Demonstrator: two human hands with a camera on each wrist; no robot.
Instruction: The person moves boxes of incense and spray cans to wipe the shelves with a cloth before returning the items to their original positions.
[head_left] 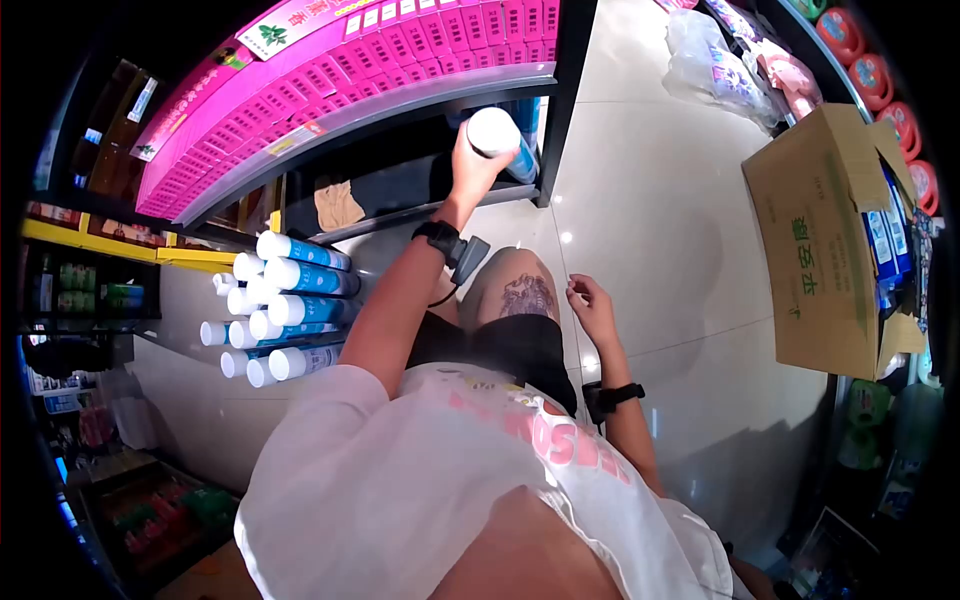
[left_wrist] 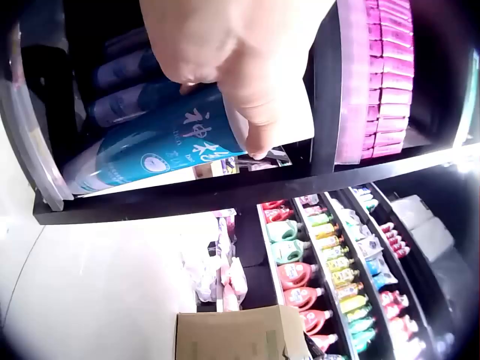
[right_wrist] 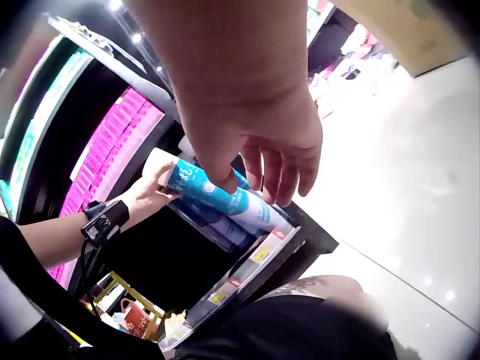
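Observation:
My left hand [head_left: 474, 180] grips a blue spray can [left_wrist: 157, 150] near its white cap [head_left: 494, 131], at the front right end of the low shelf. In the left wrist view the thumb lies across the top of the can, and its base is by the shelf's front lip. Behind it, more blue cans [left_wrist: 124, 103] lie in a row in that view. My right hand [head_left: 592, 308] hangs beside the right knee, fingers loosely bent and holding nothing. Seen from the right wrist, the hand [right_wrist: 262, 142] overlaps part of the held can.
Several white-capped blue cans [head_left: 305, 308] stand grouped on the floor at left. A tan cloth [head_left: 338, 205] lies on the low shelf [head_left: 390, 185], below packed pink boxes [head_left: 420, 50]. An opened cardboard box [head_left: 812, 240] stands at right, near plastic-wrapped goods [head_left: 715, 65].

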